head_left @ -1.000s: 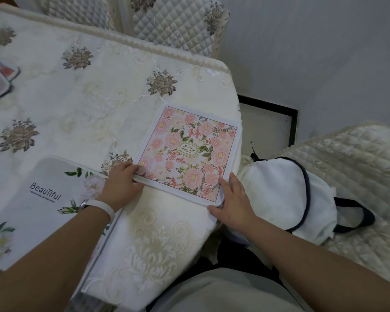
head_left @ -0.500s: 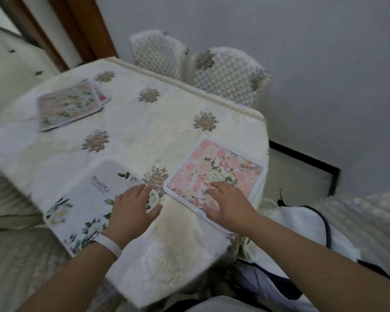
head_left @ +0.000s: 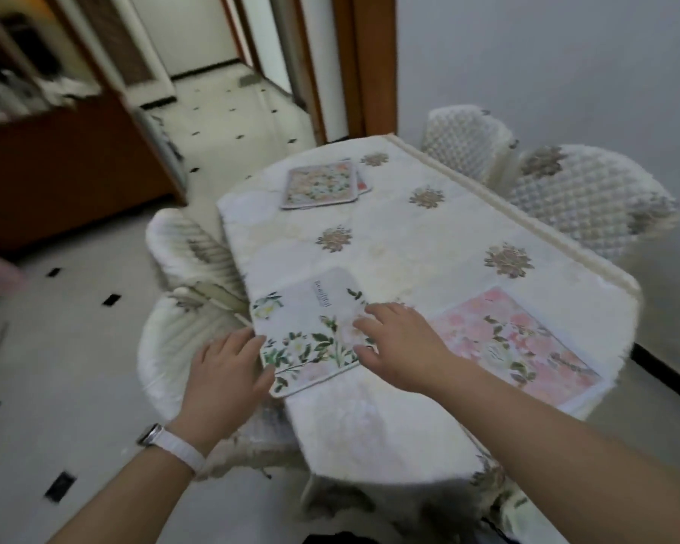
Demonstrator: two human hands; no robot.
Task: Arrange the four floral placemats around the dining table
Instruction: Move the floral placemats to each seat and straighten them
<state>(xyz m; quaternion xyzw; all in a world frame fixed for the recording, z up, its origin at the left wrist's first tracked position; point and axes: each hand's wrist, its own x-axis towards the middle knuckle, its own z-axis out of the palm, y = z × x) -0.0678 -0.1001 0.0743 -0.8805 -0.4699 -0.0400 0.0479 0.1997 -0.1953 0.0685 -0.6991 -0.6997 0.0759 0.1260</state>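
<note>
A white placemat (head_left: pixel 311 327) with green leaves lies at the table's near left edge. My left hand (head_left: pixel 224 371) touches its left edge with fingers spread. Spread fingers of my right hand (head_left: pixel 401 343) rest flat on its right side. A pink floral placemat (head_left: pixel 515 343) lies at the near right corner, apart from both hands. At the far end lies a third floral placemat (head_left: pixel 320 184), and a red-edged one (head_left: pixel 362 185) peeks out from under it. The table (head_left: pixel 409 245) wears a cream embroidered cloth.
Quilted cream chairs stand on the left (head_left: pixel 181 276) and along the far right side (head_left: pixel 581 198), close against the table. A wooden cabinet (head_left: pixel 67 151) and a doorway (head_left: pixel 228 72) lie beyond the tiled floor at left.
My view has swung left and up. My right hand left the pink placemat and moved onto the white leafy one. My left hand shifted to that mat's left edge.
</note>
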